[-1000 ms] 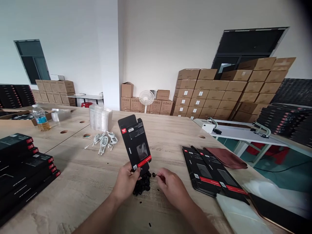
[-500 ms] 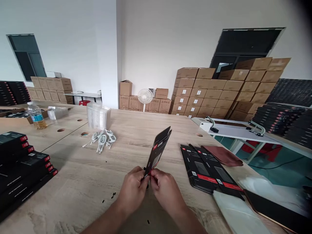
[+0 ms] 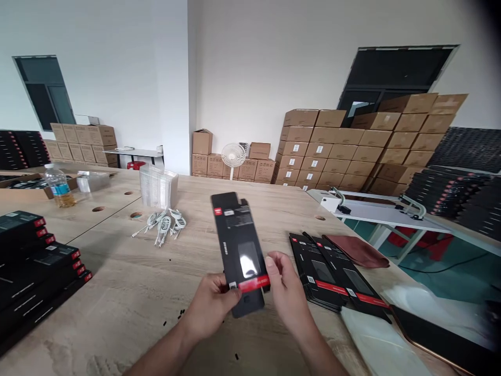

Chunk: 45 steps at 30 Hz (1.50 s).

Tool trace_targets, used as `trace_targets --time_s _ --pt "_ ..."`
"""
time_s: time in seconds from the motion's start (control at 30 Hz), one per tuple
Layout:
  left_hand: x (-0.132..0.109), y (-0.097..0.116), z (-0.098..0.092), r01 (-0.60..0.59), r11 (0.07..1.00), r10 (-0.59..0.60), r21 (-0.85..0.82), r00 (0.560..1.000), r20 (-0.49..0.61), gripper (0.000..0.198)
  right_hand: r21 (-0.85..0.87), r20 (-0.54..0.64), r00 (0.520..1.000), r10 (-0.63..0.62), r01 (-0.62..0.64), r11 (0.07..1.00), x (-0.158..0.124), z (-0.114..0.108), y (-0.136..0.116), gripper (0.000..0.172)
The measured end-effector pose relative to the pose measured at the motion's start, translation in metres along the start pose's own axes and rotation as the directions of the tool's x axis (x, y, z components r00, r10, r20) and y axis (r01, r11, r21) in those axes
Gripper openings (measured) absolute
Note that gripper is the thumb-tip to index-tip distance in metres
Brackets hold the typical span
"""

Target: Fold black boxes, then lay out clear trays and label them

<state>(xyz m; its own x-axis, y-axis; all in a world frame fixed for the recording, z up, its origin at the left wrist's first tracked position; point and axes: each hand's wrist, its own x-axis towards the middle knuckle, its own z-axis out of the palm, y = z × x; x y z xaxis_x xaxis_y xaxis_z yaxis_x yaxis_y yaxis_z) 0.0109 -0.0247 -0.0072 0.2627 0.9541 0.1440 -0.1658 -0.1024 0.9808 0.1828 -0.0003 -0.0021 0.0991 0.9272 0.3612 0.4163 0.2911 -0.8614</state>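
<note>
A flat black cardboard box (image 3: 238, 243) with a red stripe and a window is held up over the table, its printed face towards me and its end flaps out. My left hand (image 3: 211, 305) pinches its lower left corner, thumb in front. At its lower right edge my right hand (image 3: 287, 287) grips with thumb and fingers. To the right lie more flattened black boxes (image 3: 305, 261) in two overlapping piles. Small black bits (image 3: 181, 314) are scattered on the table by my left forearm.
Finished-looking black boxes (image 3: 43, 271) are stacked at the left. Behind them stand a bottle (image 3: 58, 188), coiled white cables (image 3: 164, 227) and clear plastic trays (image 3: 158, 188). A brown cloth (image 3: 358, 250), a white plastic sheet (image 3: 383, 339) and a dark phone-like slab (image 3: 442, 337) lie right.
The box has turned from nearly edge-on to showing its broad printed face. My right hand has moved right and up along its edge; my left hand stays at the lower corner.
</note>
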Motion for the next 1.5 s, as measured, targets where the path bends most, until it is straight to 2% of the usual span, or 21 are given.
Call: trace_targets --time_s 0.07,0.13,0.23,0.27,0.33,0.43,0.5,0.6,0.67,0.77,0.87,0.9,0.97,1.03,1.07,1.1,1.2,1.23,1.3,1.4,1.5 --pt "-0.006 0.005 0.0 -0.006 1.0 0.006 -0.009 0.999 0.05 0.02 0.182 0.165 0.985 0.058 -0.089 0.979 -0.002 -0.001 0.0 0.044" --pt "-0.01 0.01 -0.002 0.079 0.983 -0.069 -0.166 0.995 0.069 0.038 0.291 0.392 0.917 0.078 -0.204 0.935 -0.01 0.005 -0.002 0.048" --pt "-0.012 0.016 -0.011 0.274 0.773 -0.24 -0.572 0.961 0.136 0.053 0.273 0.591 0.804 0.066 -0.276 0.922 -0.024 0.016 -0.009 0.046" --pt "-0.011 0.017 -0.013 0.3 0.694 -0.265 -0.654 0.952 0.155 0.054 0.233 0.612 0.788 0.067 -0.261 0.937 -0.027 0.017 -0.011 0.045" --pt "-0.009 0.018 -0.017 0.324 0.624 -0.297 -0.711 0.94 0.167 0.054 0.137 0.544 0.834 0.09 -0.194 0.971 -0.028 0.016 -0.016 0.043" --pt "-0.009 0.015 -0.016 0.412 0.667 -0.37 -0.621 0.906 0.205 0.057 0.14 0.299 0.952 0.069 -0.115 0.984 -0.022 0.007 -0.022 0.032" --pt "-0.012 0.01 -0.012 0.495 0.696 -0.414 -0.52 0.868 0.273 0.054 0.237 0.265 0.962 0.068 -0.133 0.962 -0.019 0.0 -0.025 0.033" --pt "-0.018 0.006 -0.008 0.558 0.702 -0.427 -0.443 0.827 0.365 0.048 0.339 0.341 0.936 0.091 -0.212 0.916 -0.016 -0.007 -0.028 0.048" --pt "-0.02 0.005 -0.008 0.557 0.712 -0.417 -0.428 0.825 0.38 0.045 0.416 0.352 0.929 0.114 -0.265 0.87 -0.014 -0.011 -0.027 0.042" --pt "-0.018 0.004 -0.012 0.554 0.718 -0.425 -0.422 0.829 0.364 0.043 0.593 0.324 0.931 0.166 -0.337 0.731 -0.007 -0.018 -0.022 0.036" --pt "-0.014 0.0 -0.015 0.559 0.643 -0.341 -0.523 0.821 0.459 0.06 0.682 0.328 0.927 0.183 -0.366 0.633 -0.005 -0.02 -0.013 0.034" --pt "-0.014 -0.002 -0.015 0.564 0.61 -0.29 -0.556 0.812 0.506 0.067 0.669 0.39 0.907 0.156 -0.396 0.63 -0.007 -0.019 -0.01 0.035" --pt "-0.015 -0.006 -0.012 0.596 0.579 -0.234 -0.556 0.775 0.587 0.076 0.609 0.565 0.821 0.08 -0.481 0.631 -0.015 -0.012 -0.004 0.04" --pt "-0.018 -0.005 -0.007 0.631 0.607 -0.26 -0.483 0.732 0.63 0.082 0.577 0.65 0.758 0.056 -0.54 0.613 -0.023 -0.003 -0.003 0.044" --pt "-0.02 -0.002 -0.004 0.625 0.646 -0.289 -0.438 0.731 0.618 0.085 0.589 0.63 0.772 0.079 -0.542 0.599 -0.025 0.001 -0.003 0.043" --pt "-0.022 0.001 -0.002 0.58 0.714 -0.311 -0.393 0.765 0.564 0.085 0.616 0.578 0.808 0.11 -0.521 0.591 -0.027 0.004 -0.005 0.04" --pt "-0.028 0.015 0.0 0.265 0.959 -0.235 -0.096 0.94 0.246 0.064 0.665 0.409 0.903 0.13 -0.393 0.635 -0.022 0.004 -0.011 0.03" --pt "-0.028 0.019 -0.001 0.163 0.986 -0.169 0.047 0.971 0.169 0.054 0.662 0.381 0.917 0.117 -0.359 0.659 -0.019 0.002 -0.012 0.029" --pt "-0.026 0.023 -0.005 0.063 0.969 -0.099 0.239 0.984 0.145 0.041 0.625 0.379 0.919 0.11 -0.342 0.702 -0.015 -0.001 -0.014 0.03" --pt "-0.016 0.024 -0.014 0.119 0.982 -0.132 0.144 0.988 0.085 0.037 0.521 0.486 0.864 0.126 -0.403 0.753 -0.018 0.004 -0.015 0.033" --pt "-0.005 0.025 -0.024 0.168 0.97 -0.194 -0.177 0.97 -0.144 0.033 0.472 0.622 0.78 0.071 -0.446 0.761 -0.032 0.017 -0.019 0.035"
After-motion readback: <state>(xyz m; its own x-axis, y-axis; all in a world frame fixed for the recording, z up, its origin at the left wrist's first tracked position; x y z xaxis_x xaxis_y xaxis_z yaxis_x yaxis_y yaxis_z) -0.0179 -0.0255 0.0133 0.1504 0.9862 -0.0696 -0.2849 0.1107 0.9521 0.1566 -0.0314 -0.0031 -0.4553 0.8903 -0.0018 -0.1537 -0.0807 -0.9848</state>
